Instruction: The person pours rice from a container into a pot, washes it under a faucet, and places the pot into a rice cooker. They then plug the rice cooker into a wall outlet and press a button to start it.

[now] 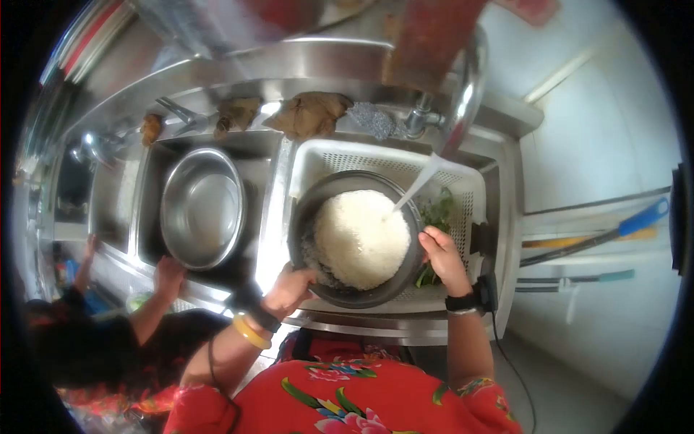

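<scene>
A dark round pot (pixel 318 210) full of white rice (pixel 360 237) sits tilted in a white plastic basket (pixel 376 155) inside the right sink basin. My left hand (pixel 289 288) grips the pot's near rim. My right hand (pixel 442 257) holds the rim on the right side. A stream of water (pixel 419 184) runs from the tap (pixel 463 94) into the rice. Green leaves (pixel 439 211) lie in the basket beside the pot.
A steel bowl (pixel 202 207) rests in the left basin. Another person's hand (pixel 168 276) touches the counter edge by that bowl. Brown rags (pixel 307 114) and a scrubber (pixel 372 119) lie on the back ledge. Long-handled tools (pixel 593 235) lean by the wall at right.
</scene>
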`<state>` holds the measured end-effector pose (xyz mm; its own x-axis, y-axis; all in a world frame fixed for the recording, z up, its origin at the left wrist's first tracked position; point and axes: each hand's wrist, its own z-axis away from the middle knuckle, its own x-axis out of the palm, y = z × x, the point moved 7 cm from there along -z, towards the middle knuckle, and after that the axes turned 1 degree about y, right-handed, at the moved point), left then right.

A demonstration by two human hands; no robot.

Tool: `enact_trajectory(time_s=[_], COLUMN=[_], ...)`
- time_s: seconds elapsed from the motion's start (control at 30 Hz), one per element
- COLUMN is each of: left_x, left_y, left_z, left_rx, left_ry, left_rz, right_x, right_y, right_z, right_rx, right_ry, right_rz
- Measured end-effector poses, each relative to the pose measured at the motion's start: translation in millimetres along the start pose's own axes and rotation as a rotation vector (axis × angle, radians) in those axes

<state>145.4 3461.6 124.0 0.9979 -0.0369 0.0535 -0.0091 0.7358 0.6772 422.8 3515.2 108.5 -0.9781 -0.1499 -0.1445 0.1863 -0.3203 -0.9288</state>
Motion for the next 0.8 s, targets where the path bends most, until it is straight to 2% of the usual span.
enact_trajectory(time_s=[0.03,0.1,0.13,0.17,0.2,0.23,0.3,0.33,0.37,0.43,0.47,0.57,0.6,0.63,0.7,0.73,0.77,0.8], left_x=[0.9,7.3,9.7,7.0,6.2,13.1,38.3,38.1,31.0,26.4,18.5,5.3,14.5,15.9,33.1,32.0,23.3,20.5], left_y=[3.8,29.2,28.6,18.4,6.0,4.9,25.3,14.0,12.3,0.3,-3.2,-9.5,8.7,9.1,27.0,31.6,26.3,24.7], left_z=[6.6,19.7,13.1,-6.3,-20.1,-24.2,-15.4,-21.6,-19.9,-14.0,-13.1,-27.0,-19.9,-23.6,-22.0,-16.3,-18.2,-15.3], left_rx=[0.011,0.496,0.501,0.316,0.131,0.138,0.629,0.514,0.514,0.319,0.074,-0.036,0.093,0.092,0.511,0.448,0.446,0.662], left_ry=[-0.051,-0.250,-0.248,-0.188,-0.131,-0.140,-0.224,-0.286,-0.283,-0.386,-0.210,-0.113,-0.179,-0.180,-0.257,-0.173,-0.171,-0.268], left_rz=[0.052,-0.645,-0.650,-0.436,-0.220,-0.218,-0.513,-0.562,-0.548,-0.724,-0.001,-0.070,-0.203,-0.207,-0.707,-0.454,-0.448,-0.781], right_x=[5.1,7.3,2.1,-3.2,-13.2,-23.0,-42.2,-43.6,-39.7,-24.4,-15.8,-13.3,-19.1,-23.8,-35.6,-35.9,-31.0,-23.2], right_y=[-4.7,-10.6,-10.9,-13.5,-16.0,-14.9,-9.3,-4.8,-2.9,-5.1,-9.9,-5.8,-7.9,-5.7,1.2,2.0,2.8,3.4], right_z=[-0.3,-12.1,-18.4,-21.7,-18.1,-13.1,6.3,13.9,18.0,20.4,16.8,4.8,6.2,9.2,18.0,21.6,24.2,25.4], right_rx=[-0.004,-0.080,-0.107,-0.136,-0.065,-0.069,-0.053,-0.067,-0.066,-0.073,-0.058,-0.053,-0.070,-0.069,-0.028,-0.023,-0.021,-0.011], right_ry=[-0.005,-0.007,0.028,0.068,0.129,0.138,0.168,0.200,0.194,0.213,0.170,0.132,0.184,0.186,0.223,0.219,0.214,0.236], right_rz=[0.023,0.063,0.134,0.206,0.213,0.220,0.263,0.166,0.178,0.220,0.192,0.151,0.195,0.191,0.114,0.107,0.112,0.091])
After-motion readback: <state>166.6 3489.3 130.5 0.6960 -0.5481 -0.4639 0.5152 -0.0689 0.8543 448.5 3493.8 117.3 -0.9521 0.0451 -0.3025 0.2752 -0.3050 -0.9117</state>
